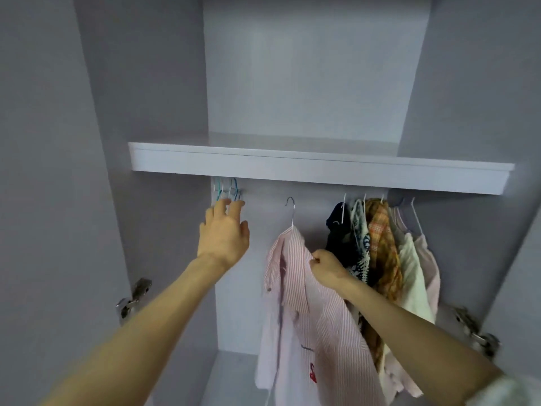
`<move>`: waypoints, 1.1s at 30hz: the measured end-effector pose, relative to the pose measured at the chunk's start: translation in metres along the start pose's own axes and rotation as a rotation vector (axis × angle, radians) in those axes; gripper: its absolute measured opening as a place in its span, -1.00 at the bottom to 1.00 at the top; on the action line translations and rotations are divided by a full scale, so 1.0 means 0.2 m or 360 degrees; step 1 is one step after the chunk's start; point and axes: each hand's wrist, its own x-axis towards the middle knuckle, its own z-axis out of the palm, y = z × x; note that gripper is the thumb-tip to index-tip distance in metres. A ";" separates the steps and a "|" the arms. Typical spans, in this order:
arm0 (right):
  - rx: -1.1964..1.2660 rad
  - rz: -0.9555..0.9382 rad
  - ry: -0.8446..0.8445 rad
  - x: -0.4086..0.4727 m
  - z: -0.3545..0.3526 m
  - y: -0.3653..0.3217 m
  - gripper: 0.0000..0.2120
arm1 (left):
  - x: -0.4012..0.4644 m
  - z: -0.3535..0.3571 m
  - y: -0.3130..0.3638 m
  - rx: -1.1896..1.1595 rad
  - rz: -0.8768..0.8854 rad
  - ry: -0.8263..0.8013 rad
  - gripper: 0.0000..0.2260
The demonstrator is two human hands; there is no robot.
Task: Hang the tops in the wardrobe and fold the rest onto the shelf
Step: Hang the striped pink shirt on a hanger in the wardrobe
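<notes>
Two bare arms reach into an open grey wardrobe [307, 83], under the white shelf [292, 168] that runs across it. The pink striped shirt [316, 317] hangs near the middle of the space on a hanger with a silver metal hook [290, 210]. It is pale pink with fine darker pink vertical stripes, it has a small red motif low on the front, and its collar is gathered at the base of the hook. The cloth falls in loose folds and the hem goes past the bottom of the view. The right hand [328, 268] is curled into a fist at the shirt's right shoulder, with thumb and fingers pinching a fold of the fabric there. The left hand [224, 235] is raised with the back of the hand to the camera and the fingers loosely spread. Its fingertips reach up to a cluster of empty hangers [227, 190] (thin ones, blue and white) at the far left under the shelf; the view is blurred there, so I cannot tell whether they touch. To the right of the shirt, hung clothes [380, 250] are crowded together: something dark, a black-and-white print, an orange plaid, cream and pale pink pieces. Metal door hinges [133, 297] show on both side walls.
</notes>
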 end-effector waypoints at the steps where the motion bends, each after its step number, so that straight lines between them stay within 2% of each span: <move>1: -0.0122 -0.0031 0.0086 0.02 -0.01 0.01 -0.88 | 0.03 0.01 0.03 0.0034 0.0079 0.0062 -0.57; 3: -0.0267 -0.0042 0.0270 0.07 -0.01 0.05 -0.90 | 0.12 0.05 0.10 0.0081 0.0217 0.0164 -0.52; 8: -0.0126 0.0013 0.0590 0.29 0.00 0.05 -0.83 | 0.35 0.21 0.23 0.0408 0.0528 0.0257 -0.40; 13: -0.0043 0.0020 0.0893 0.60 -0.01 0.07 -0.84 | 0.47 0.44 0.17 0.0605 0.0649 0.0501 -0.23; 15: 0.0015 0.0064 0.0922 0.69 -0.01 0.08 -0.80 | 0.49 0.48 0.15 0.0601 0.0687 0.0644 -0.19; 18: -0.0018 0.0178 0.0828 0.78 -0.02 0.10 -0.74 | 0.52 0.51 0.14 0.0605 0.0690 0.0730 -0.16; 22: -0.0014 0.0325 0.0775 0.78 -0.01 0.14 -0.65 | 0.51 0.50 0.14 0.0625 0.0664 0.0644 -0.15; 25: -0.0122 0.0279 0.0753 0.69 -0.03 0.12 -0.63 | 0.47 0.43 0.15 0.0655 0.0660 0.0478 -0.17; 29: -0.0370 -0.0127 0.0672 0.47 -0.05 0.08 -0.57 | 0.33 0.35 0.11 0.0582 0.0586 0.0200 -0.31; 33: -0.0519 -0.0552 0.0503 0.11 0.01 -0.01 -0.63 | 0.01 0.24 -0.03 0.0396 0.0350 0.0016 -0.44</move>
